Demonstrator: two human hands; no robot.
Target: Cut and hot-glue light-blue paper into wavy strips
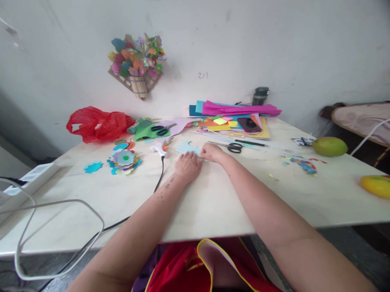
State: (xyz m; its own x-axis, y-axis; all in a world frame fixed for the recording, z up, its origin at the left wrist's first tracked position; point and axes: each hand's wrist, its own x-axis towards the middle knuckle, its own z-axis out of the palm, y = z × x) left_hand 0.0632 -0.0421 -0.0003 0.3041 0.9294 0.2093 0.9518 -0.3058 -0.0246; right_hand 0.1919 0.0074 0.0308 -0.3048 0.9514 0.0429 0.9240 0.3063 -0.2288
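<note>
A light blue sheet (pixel 186 147) with a curved cut-out in its far edge lies on the table ahead of me. My left hand (pixel 188 165) lies flat, its fingertips resting on the sheet's near side. At the right edge of the sheet, my right hand (pixel 211 152) is closed in a pinch; what is between its fingers is hidden. Black-handled scissors (pixel 234 147) lie just beyond my right hand. To the left of the sheet is a white glue gun (pixel 158 150) with a black cord.
Stacked paper flower shapes (pixel 123 158) and a red plastic bag (pixel 99 123) are at left. Behind lie other scissors (pixel 163 129), a phone (pixel 249 125) and coloured sheets (pixel 242 109). Mangoes (pixel 330 146) sit at right. White cables (pixel 63 200) loop over the left corner.
</note>
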